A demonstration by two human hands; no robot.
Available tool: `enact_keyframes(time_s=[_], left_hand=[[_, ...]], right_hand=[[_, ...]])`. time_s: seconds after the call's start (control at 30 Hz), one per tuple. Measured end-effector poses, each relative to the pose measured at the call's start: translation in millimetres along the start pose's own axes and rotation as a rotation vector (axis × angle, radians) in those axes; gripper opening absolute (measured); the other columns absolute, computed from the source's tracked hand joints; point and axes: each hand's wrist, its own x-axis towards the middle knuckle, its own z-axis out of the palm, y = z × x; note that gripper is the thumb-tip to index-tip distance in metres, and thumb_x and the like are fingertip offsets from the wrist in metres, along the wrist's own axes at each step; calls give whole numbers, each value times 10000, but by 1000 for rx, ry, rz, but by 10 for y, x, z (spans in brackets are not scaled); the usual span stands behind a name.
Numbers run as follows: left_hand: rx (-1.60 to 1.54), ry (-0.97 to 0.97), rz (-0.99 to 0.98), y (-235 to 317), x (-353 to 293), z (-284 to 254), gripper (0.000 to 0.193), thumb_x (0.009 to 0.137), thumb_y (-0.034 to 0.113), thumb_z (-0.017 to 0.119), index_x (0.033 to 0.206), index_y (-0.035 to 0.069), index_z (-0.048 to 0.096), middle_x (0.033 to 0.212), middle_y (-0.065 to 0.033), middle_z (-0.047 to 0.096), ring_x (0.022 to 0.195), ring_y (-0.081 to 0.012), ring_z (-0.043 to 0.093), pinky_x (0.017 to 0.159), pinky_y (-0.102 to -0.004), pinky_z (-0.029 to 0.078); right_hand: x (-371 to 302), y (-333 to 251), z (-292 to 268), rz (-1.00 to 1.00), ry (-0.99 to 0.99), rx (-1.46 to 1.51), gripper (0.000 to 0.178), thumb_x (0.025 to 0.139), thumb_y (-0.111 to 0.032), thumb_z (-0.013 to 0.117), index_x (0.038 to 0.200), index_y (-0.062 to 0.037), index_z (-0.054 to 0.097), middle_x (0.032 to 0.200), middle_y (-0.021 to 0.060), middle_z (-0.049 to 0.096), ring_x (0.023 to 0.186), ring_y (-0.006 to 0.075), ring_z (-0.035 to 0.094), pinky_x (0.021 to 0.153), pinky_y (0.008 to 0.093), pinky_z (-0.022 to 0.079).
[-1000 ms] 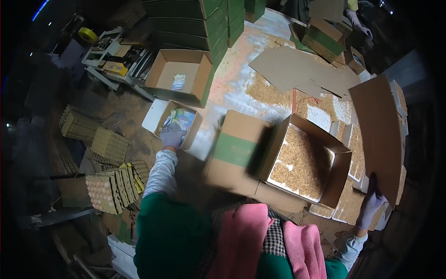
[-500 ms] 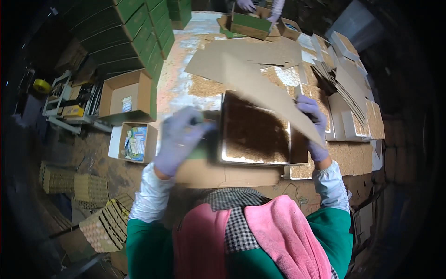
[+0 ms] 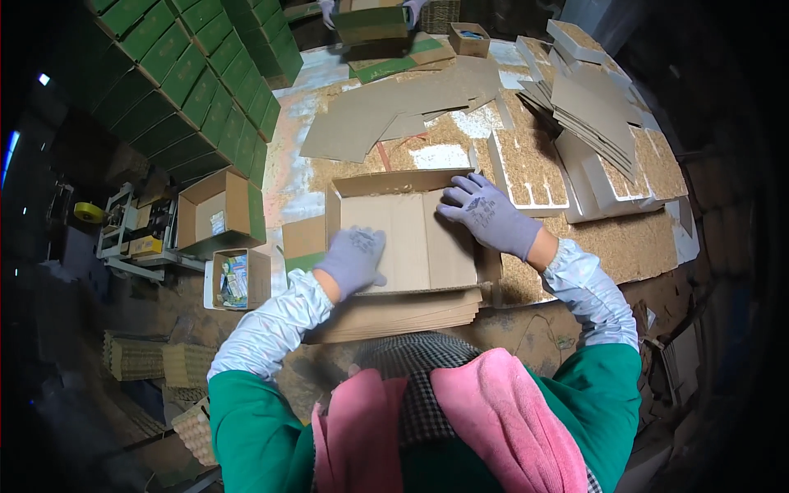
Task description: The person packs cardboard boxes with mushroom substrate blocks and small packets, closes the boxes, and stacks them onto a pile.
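An open cardboard box (image 3: 401, 180) lies in front of me, with flat creased cardboard (image 3: 400, 232) filling its inside. My left hand (image 3: 353, 259), in a light purple glove, rests at the left part of that cardboard, thumb stretched to the right and no object visible in it. My right hand (image 3: 491, 215), gloved alike, touches the cardboard near the far right corner, its fingers spread and slightly bent. Whatever lies beneath the cardboard is hidden. Under the box's near side shows a stack of flat cardboard (image 3: 403, 316).
White foam trays with brown grains (image 3: 534, 177) stand right, cardboard sheets (image 3: 596, 115) on some. Loose sheets (image 3: 353, 115) lie beyond the box. Green boxes (image 3: 185, 78) are stacked left, above open boxes (image 3: 215, 205). A co-worker's gloved hands hold a green box (image 3: 371, 25) at the far edge.
The loose sheet my right hand held over the brown-filled container is no longer raised; flat cardboard now shows there. My left hand moved right onto it. The co-worker's box shifted left.
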Motion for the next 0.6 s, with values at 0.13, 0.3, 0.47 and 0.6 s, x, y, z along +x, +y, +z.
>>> enact_keyframes(time_s=[0.13, 0.3, 0.47, 0.6], left_hand=[[-105, -44, -5, 5, -36, 129, 475, 773, 337, 658, 1095, 11, 535, 1036, -168, 616, 1025, -313, 586, 869, -396, 455], [-662, 561, -97, -491, -444, -347, 646, 762, 253, 703, 1325, 52, 458, 1233, -231, 539, 1155, -284, 542, 996, -363, 404], [-1116, 305, -254, -260, -25, 372, 896, 724, 329, 776, 1410, -11, 311, 1326, -212, 451, 1240, -267, 439, 1050, -343, 345], [-1396, 403, -207, -285, 67, 721, 878, 737, 293, 781, 1416, 3, 305, 1333, -143, 465, 1242, -200, 434, 1061, -327, 330]], right_hand=[[-305, -1, -467, 167, 173, 280, 375, 809, -98, 588, 1184, -103, 578, 1126, 111, 585, 1077, 299, 565, 936, 388, 441], [-674, 90, -301, 829, 203, 890, 420, 878, -248, 639, 1223, -17, 576, 925, 139, 631, 835, 258, 639, 783, 339, 496], [-155, -338, 449, 353, -42, 584, 612, 778, -387, 718, 1286, -105, 526, 996, 147, 562, 994, 340, 531, 909, 405, 415], [-455, -359, 945, 884, 153, 780, 876, 785, -398, 730, 1416, 22, 291, 1336, 213, 420, 1218, 290, 441, 1032, 357, 349]])
